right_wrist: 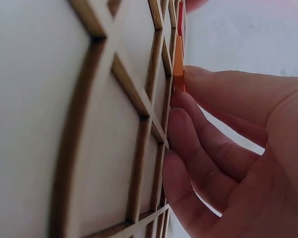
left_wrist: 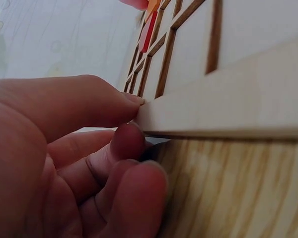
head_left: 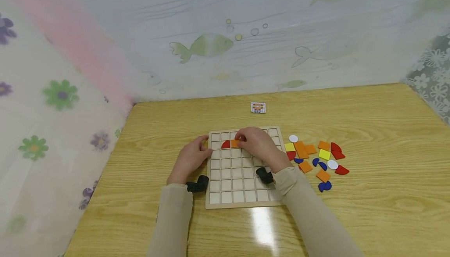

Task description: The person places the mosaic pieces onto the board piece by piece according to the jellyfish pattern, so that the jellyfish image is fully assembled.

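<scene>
A wooden grid board (head_left: 242, 205) lies on the table. My left hand (head_left: 190, 157) holds its left edge, with the thumb on the rim and fingers at the side in the left wrist view. Over the upper part of the board, my right hand (head_left: 259, 144) pinches an orange square tile (head_left: 234, 143) in one of the cells. The thumb presses on that orange tile (right_wrist: 178, 62) in the right wrist view. Just left of it sits a red quarter-circle tile (head_left: 225, 144) in its cell. The right hand hides part of the upper grid.
A small printed pattern card (head_left: 258, 107) lies beyond the board. Loose orange, yellow (head_left: 324, 154), blue (head_left: 322, 166), red (head_left: 341, 170) and white (head_left: 293, 138) tiles are scattered right of it, some overlapping. A wall with drawn fish (head_left: 211, 45) stands behind the table.
</scene>
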`<state>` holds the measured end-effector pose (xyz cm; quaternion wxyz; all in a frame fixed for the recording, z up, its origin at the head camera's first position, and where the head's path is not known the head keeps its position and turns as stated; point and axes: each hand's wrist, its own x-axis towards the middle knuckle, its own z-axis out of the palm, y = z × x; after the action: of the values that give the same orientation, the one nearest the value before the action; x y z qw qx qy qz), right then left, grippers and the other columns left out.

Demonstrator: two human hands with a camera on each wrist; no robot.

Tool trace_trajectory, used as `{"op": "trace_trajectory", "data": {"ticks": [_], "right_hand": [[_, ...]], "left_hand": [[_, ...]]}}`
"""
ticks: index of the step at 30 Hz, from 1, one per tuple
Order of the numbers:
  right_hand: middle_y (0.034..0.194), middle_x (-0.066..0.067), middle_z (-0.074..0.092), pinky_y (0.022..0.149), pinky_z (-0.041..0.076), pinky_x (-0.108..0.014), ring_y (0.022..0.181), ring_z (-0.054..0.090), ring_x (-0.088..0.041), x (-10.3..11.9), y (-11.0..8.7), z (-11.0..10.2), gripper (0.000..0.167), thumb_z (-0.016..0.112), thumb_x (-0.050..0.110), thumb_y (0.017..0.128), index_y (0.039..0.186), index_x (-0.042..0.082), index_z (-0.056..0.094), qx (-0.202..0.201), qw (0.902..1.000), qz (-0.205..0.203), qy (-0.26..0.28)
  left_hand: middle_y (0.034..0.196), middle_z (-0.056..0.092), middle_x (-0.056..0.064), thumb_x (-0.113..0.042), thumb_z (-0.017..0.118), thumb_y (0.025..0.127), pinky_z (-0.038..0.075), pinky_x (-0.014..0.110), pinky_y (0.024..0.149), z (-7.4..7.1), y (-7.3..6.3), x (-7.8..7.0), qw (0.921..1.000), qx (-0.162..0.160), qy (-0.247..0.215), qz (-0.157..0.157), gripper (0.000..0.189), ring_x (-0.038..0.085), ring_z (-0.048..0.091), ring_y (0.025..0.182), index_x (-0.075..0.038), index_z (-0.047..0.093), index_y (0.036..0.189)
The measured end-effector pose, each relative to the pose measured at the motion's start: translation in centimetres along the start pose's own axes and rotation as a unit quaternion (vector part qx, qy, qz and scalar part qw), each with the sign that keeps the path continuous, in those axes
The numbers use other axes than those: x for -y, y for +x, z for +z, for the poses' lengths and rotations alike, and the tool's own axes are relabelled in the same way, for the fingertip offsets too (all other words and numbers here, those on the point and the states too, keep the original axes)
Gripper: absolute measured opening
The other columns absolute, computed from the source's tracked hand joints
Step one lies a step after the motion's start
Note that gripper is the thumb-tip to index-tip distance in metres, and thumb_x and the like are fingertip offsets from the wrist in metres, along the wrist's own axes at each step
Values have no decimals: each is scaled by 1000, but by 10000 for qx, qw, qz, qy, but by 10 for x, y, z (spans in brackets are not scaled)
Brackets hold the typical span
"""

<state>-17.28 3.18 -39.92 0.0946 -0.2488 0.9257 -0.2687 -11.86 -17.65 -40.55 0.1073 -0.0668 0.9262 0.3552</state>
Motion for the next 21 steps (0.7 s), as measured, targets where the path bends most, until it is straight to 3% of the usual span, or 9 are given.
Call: {"op": "trace_trajectory", "data": {"ticks": [14,21], "right_hand": [[90,1,61,74,44,-30,81,54,-13,0,-2,-3,22,64,15,83,104,12,66,177,9996,-223,-77],[86,2,59,71,44,-30,76,52,-14,-7,-2,-10,24,60,15,84,108,10,63,298,9989,-311,184]], "left_hand": [[75,57,0,-25,58,85,39,29,53,1,1,0,10000,-40,60,22,53,16,53,51,-18,40,135],[75,57,-1,-26,57,85,39,28,56,1,2,2,9999,-44,146,60,53,15,53,51,-18,40,134]]}}
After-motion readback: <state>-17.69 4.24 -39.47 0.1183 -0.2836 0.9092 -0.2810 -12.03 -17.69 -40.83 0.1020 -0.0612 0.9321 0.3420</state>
